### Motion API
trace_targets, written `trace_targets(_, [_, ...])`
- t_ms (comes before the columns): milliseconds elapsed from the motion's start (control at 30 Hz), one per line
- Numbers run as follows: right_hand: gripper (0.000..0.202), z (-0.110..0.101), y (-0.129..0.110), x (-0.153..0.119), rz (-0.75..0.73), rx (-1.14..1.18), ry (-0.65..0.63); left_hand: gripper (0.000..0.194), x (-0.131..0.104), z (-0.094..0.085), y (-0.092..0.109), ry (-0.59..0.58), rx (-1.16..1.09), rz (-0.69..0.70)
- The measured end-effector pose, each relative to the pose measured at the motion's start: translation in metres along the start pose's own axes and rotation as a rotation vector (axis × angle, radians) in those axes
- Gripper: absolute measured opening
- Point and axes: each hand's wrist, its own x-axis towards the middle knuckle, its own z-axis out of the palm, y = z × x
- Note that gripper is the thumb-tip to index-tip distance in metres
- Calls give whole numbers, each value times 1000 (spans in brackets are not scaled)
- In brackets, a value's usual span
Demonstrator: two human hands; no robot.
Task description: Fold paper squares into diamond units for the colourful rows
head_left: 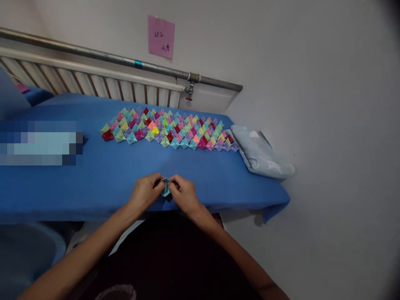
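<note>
Between both hands is a small piece of light teal folded paper (165,188), held just over the front part of a blue cloth-covered surface (103,179). My left hand (146,188) pinches its left side with thumb and forefinger. On its right side, my right hand (184,192) grips it the same way. The paper's inner folds partly show; the fingertips hide its edges. Beyond the hands lie rows of folded paper pieces (165,142) in many colours, pointed at the top and set close together.
A folded light blue blanket (262,152) lies at the right end, near the wall. Behind the surface run a white radiator (125,89) and a metal pipe (106,56) with a red-handled valve (189,93). A pink note (161,37) is on the wall. A blue basin (31,250) stands below left.
</note>
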Motion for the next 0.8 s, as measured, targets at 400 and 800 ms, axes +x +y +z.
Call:
trace_targets(400, [14, 0, 1, 9, -87, -218, -8, 19, 7, 5, -3, 23, 70, 11])
trace_targets(800, [17, 1, 7, 14, -105, -280, -4, 23, 12, 9, -10, 10, 169, 31])
